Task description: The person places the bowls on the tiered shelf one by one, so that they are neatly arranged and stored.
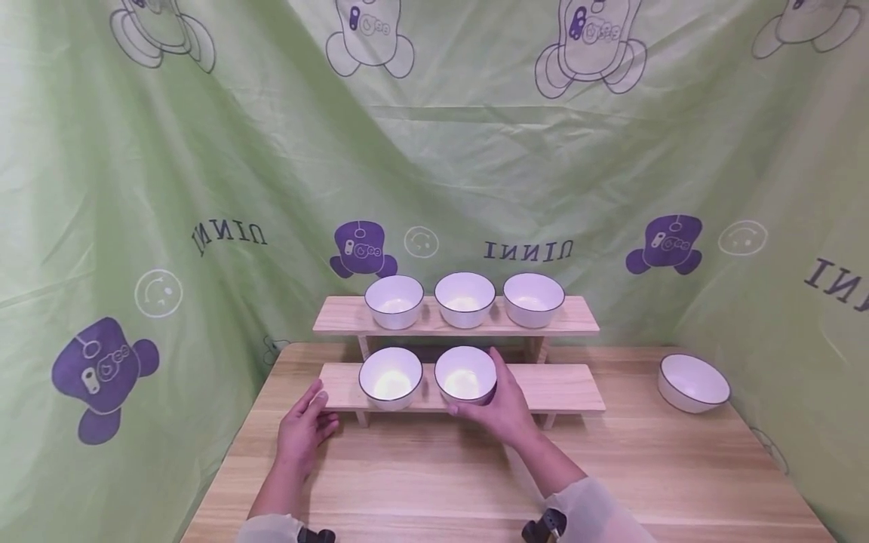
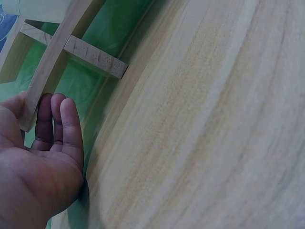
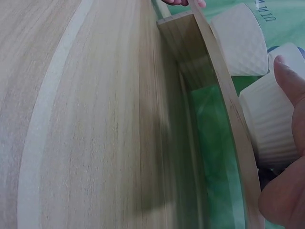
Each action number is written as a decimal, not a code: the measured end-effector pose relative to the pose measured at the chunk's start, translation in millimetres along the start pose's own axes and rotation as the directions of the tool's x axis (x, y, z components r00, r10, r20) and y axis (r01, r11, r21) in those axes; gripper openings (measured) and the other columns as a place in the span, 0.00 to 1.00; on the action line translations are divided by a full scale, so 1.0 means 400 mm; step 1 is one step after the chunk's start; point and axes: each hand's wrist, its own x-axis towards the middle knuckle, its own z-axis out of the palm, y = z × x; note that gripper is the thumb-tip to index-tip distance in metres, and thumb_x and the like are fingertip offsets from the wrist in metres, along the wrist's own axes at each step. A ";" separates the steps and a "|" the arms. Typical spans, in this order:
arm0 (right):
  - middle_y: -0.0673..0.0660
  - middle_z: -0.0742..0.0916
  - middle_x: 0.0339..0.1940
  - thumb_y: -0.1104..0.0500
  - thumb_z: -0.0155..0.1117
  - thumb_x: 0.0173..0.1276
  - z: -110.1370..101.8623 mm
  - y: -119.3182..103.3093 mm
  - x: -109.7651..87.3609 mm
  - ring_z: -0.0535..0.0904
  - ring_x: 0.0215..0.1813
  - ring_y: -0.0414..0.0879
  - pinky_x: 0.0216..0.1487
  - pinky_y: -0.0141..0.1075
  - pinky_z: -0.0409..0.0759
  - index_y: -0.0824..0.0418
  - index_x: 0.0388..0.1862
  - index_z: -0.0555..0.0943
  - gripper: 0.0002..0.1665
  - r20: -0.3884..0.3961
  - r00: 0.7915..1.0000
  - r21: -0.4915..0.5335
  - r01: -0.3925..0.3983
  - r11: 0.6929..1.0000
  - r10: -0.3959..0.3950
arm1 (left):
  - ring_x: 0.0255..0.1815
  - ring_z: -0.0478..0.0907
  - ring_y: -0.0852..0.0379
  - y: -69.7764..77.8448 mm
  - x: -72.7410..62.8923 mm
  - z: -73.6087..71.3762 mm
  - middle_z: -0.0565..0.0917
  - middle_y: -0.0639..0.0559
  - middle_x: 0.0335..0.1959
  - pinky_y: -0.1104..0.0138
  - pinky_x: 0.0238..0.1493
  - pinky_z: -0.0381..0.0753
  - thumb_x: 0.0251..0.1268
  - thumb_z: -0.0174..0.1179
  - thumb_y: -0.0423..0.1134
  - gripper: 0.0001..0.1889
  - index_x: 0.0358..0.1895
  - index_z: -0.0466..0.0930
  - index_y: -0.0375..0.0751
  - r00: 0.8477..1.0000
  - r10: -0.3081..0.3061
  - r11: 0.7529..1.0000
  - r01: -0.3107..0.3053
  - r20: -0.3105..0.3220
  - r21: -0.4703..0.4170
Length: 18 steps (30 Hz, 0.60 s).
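My right hand [image 1: 505,407] holds a white bowl [image 1: 465,375] with a dark rim on the lower tier of a wooden shelf [image 1: 553,385]. In the right wrist view the thumb [image 3: 288,78] lies along the bowl's ribbed side. At the tier's left end, my left hand [image 1: 305,430] grips the board's edge. The left wrist view has that hand's fingers [image 2: 71,126] under the board [image 2: 45,76], with the thumb on its other side. Another white bowl [image 1: 390,379] sits just left of the held one.
Three more white bowls, the left [image 1: 394,302], middle [image 1: 465,300] and right [image 1: 533,300], stand in a row on the upper tier [image 1: 580,317]. A single bowl [image 1: 694,383] is on the wooden table [image 1: 421,483] at the right. Green printed cloth [image 1: 468,166] surrounds the table.
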 end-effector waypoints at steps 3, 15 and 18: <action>0.65 0.66 0.80 0.39 0.92 0.39 -0.004 0.000 -0.003 0.64 0.78 0.62 0.79 0.58 0.64 0.59 0.85 0.51 0.83 -0.001 1.000 -0.008 0.005 1.000 -0.005 | 0.36 0.85 0.57 -0.002 0.000 -0.001 0.85 0.53 0.37 0.61 0.50 0.90 0.73 0.66 0.51 0.34 0.79 0.67 0.53 1.000 0.005 1.000 -0.005 -0.005 -0.001; 0.65 0.67 0.80 0.44 0.93 0.40 -0.024 0.010 -0.017 0.66 0.78 0.61 0.78 0.50 0.68 0.61 0.85 0.51 0.81 -0.006 1.000 0.056 -0.017 0.998 0.017 | 0.37 0.85 0.57 -0.002 -0.001 0.001 0.85 0.53 0.39 0.61 0.51 0.90 0.72 0.66 0.53 0.34 0.79 0.68 0.54 1.000 0.001 1.000 -0.001 -0.009 0.010; 0.63 0.68 0.80 0.46 0.93 0.41 -0.035 0.014 -0.025 0.67 0.78 0.59 0.77 0.45 0.69 0.60 0.85 0.51 0.80 -0.008 1.000 0.085 -0.028 0.996 0.028 | 0.37 0.85 0.57 -0.003 0.004 0.000 0.85 0.53 0.39 0.61 0.50 0.90 0.72 0.67 0.52 0.35 0.79 0.67 0.54 1.000 -0.002 1.000 0.002 -0.005 0.003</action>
